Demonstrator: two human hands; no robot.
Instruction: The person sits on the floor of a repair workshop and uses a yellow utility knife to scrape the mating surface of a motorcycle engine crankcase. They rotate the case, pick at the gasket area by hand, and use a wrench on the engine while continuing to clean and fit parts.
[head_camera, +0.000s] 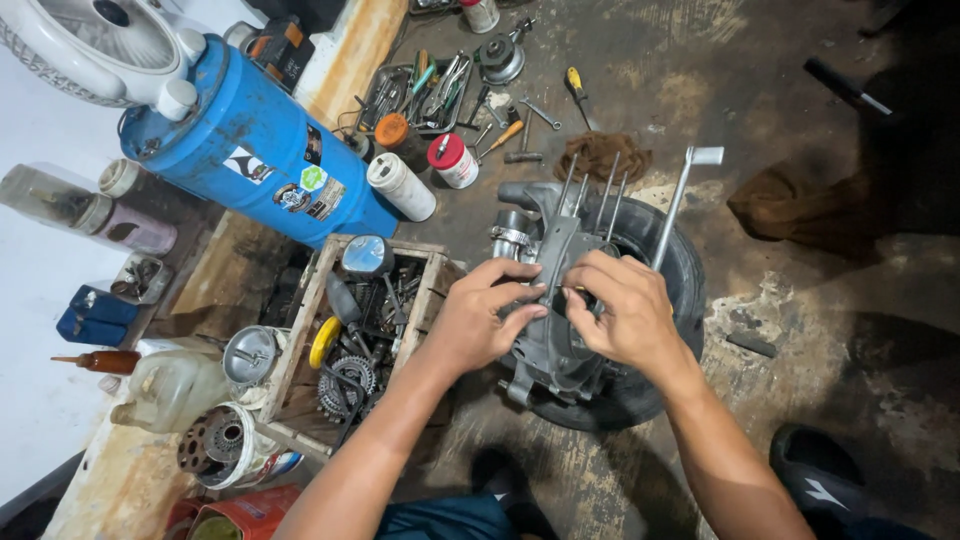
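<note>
On the stained concrete floor (800, 100), resting in the hollow of a black tyre (680, 290): a grey engine crankcase (552, 340) with four long studs (590, 195) standing up from its top. Both hands set on the case, close together over its middle. Left hand (478, 322) curled, thumb and forefinger pinching something small at the case face; too small to name. Right hand (622, 312) arched over the same spot, fingertips pressed down and partly closed; impossible to tell whether anything sits in that grip.

Just left of the case, touching the tyre's edge: a wooden crate (300, 345) full of gears, sprockets and a round mirror. Farther left, a blue drum (250, 150) lying on its side. Above, well apart from the hands: a metal tray of tools (415, 95), a white spray can (400, 186), a red-capped can (453, 160), a brown rag (602, 155). Leaning against the tyre on the right, a long T-handle wrench (680, 200).

Best done, by the look of it, with the case kept steady in the tyre, the small part held square to its seat, and pressure fed in evenly from both sides rather than forced from one. Worth keeping wrists clear of the studs, and grit from the floor off the mating faces.
</note>
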